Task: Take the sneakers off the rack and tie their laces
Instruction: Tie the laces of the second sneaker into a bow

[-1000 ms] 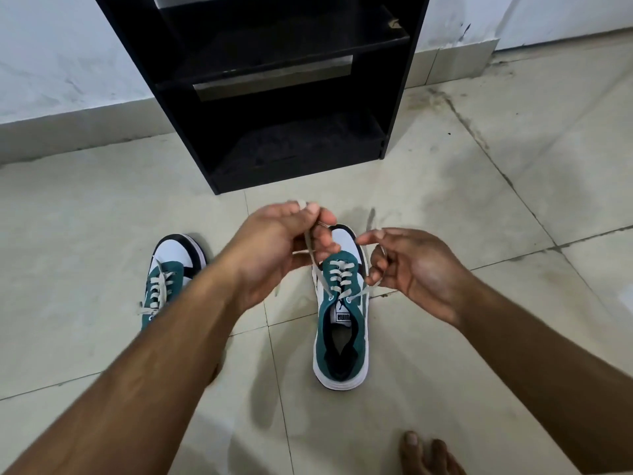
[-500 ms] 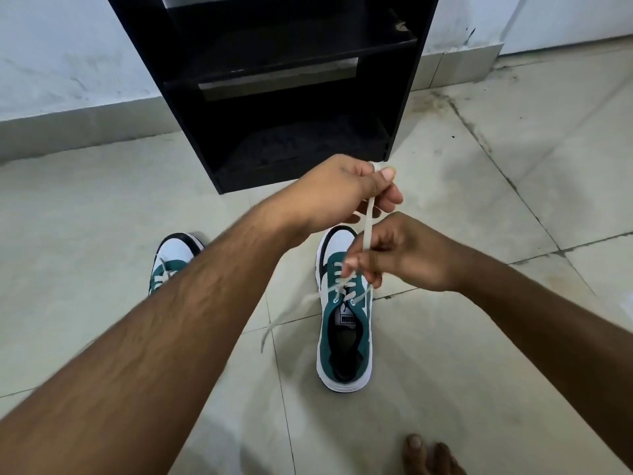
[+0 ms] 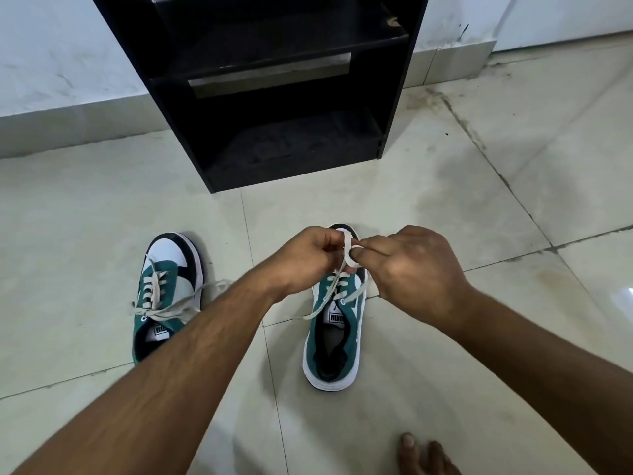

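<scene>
Two teal, white and black sneakers stand on the tiled floor, toes toward the rack. The right sneaker (image 3: 334, 341) lies under my hands; its toe is hidden by them. My left hand (image 3: 305, 258) and my right hand (image 3: 411, 269) meet above its toe, both pinching its white lace (image 3: 348, 252), which is looped around my right fingers. One loose lace end trails to the left of the shoe. The left sneaker (image 3: 164, 296) stands apart at the left with its laces loose and spread sideways; my left forearm covers its heel.
The black shoe rack (image 3: 274, 97) stands against the white wall, its visible shelves bare. My bare toes (image 3: 424, 454) show at the bottom right. Pale floor tiles with dark grout lines spread all round.
My left hand has come down from its raised pull near the rack. Both hands are now close together over the right sneaker's toe, with the lace looped around my right fingers.
</scene>
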